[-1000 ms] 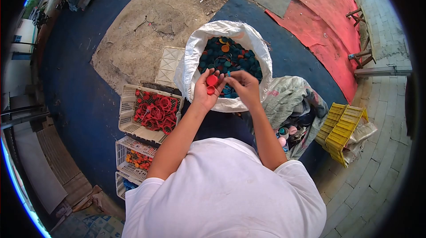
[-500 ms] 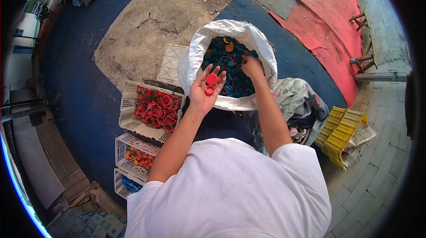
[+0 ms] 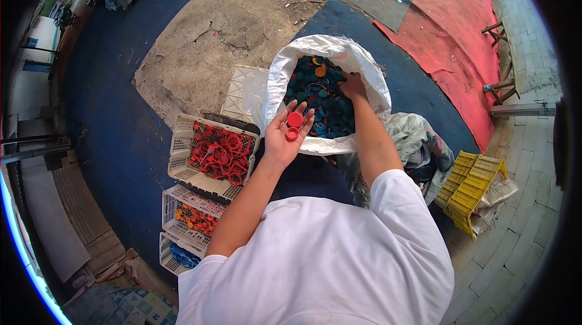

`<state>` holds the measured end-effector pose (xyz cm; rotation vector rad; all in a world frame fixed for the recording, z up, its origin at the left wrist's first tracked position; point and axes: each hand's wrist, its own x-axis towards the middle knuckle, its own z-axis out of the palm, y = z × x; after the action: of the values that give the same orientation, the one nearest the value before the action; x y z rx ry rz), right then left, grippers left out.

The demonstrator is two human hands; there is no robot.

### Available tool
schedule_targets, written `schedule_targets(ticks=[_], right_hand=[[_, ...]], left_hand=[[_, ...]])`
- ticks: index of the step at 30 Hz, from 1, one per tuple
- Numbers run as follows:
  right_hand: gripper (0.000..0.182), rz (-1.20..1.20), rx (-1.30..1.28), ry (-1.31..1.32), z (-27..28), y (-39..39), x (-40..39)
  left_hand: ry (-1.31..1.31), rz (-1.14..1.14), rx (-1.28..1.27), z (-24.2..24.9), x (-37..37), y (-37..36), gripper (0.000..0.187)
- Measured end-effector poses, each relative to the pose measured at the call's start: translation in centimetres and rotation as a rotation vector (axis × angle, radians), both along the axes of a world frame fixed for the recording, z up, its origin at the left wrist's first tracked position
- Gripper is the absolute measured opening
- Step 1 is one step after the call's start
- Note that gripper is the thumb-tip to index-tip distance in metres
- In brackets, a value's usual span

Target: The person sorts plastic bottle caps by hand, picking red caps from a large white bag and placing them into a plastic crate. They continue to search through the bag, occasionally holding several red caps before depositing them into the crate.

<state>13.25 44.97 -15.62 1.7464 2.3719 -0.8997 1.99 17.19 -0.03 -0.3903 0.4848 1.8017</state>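
My left hand (image 3: pixel 285 141) lies palm up at the near left rim of a white woven sack (image 3: pixel 280 78). Two red bottle caps (image 3: pixel 294 119) rest on its fingers, one larger than the other. Inside the sack is a heap of mostly dark green-blue bottle caps (image 3: pixel 327 107), with an orange cap (image 3: pixel 320 72) and a few yellow and red bits among them. My right hand (image 3: pixel 354 86) reaches down onto the heap at the sack's right side. Its fingers look apart, though the tips are partly hidden, and I see nothing held in them.
Left of me stands a white crate (image 3: pixel 179 143) of red caps and rings (image 3: pixel 221 156). Nearer are crates with orange pieces (image 3: pixel 195 220) and blue pieces (image 3: pixel 183 255). On the right are a crumpled sack (image 3: pixel 407 128) and yellow crates (image 3: pixel 467 189). Wooden stools (image 3: pixel 502 90) stand farther off.
My right hand has shifted slightly toward the sack's right side, its fingers spreading from a closer grasp. The left hand still holds both red caps. The whole view has shifted a little.
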Motion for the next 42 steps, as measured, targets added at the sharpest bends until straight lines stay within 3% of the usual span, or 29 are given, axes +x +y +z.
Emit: schedule_targets(ticks=[5,7,10,14,20,23,32,36,39,41,42], right_hand=[[0.057,0.13,-0.028,-0.055,-0.6,0.6,-0.9],[0.051,0.143,-0.078,-0.011,-1.1,1.0,-1.2],[0.053,0.109,-0.054,0.01,1.0,-0.8,-0.6],[0.071,0.225,-0.013,-0.26,4.5,-3.4,-1.3],[0.062,0.022,0.081,-0.221,5.3,-5.6,-1.8],[0.059,0.04,-0.13,-0.245,5.2,-4.2,-1.5],[0.044,0.46,0.005,-0.253,4.5,-7.7,1.0],[0.031,0.357,-0.109,-0.348,7.4,-7.8,0.2],[0.028,0.215,0.017,-0.243,8.1,-6.9,-1.0],[0.029,0.271,0.218,0.073,6.3,-6.1,-1.6],[0.031,0.307,0.109,0.16,6.3,-5.7,-2.5]], left_hand=[[-0.041,0.001,-0.001,-0.6,0.0,0.0,0.028],[-0.036,-0.024,0.043,-1.3,-0.2,-0.2,0.029],[-0.016,-0.02,-0.012,-0.6,0.2,0.2,0.032],[-0.021,-0.026,0.002,0.0,0.3,1.3,0.034],[-0.025,-0.013,-0.022,-0.2,0.2,2.5,0.032],[-0.022,-0.005,-0.032,-0.3,0.1,2.8,0.031],[0.004,0.026,-0.012,-2.8,-2.7,5.5,0.03],[-0.011,0.051,-0.049,-1.9,-4.1,5.9,0.03],[0.011,0.067,-0.095,-2.0,-5.0,5.6,0.032],[0.014,0.08,-0.11,-2.1,-5.3,5.2,0.033],[0.016,0.086,-0.119,-2.2,-5.4,5.0,0.033]])
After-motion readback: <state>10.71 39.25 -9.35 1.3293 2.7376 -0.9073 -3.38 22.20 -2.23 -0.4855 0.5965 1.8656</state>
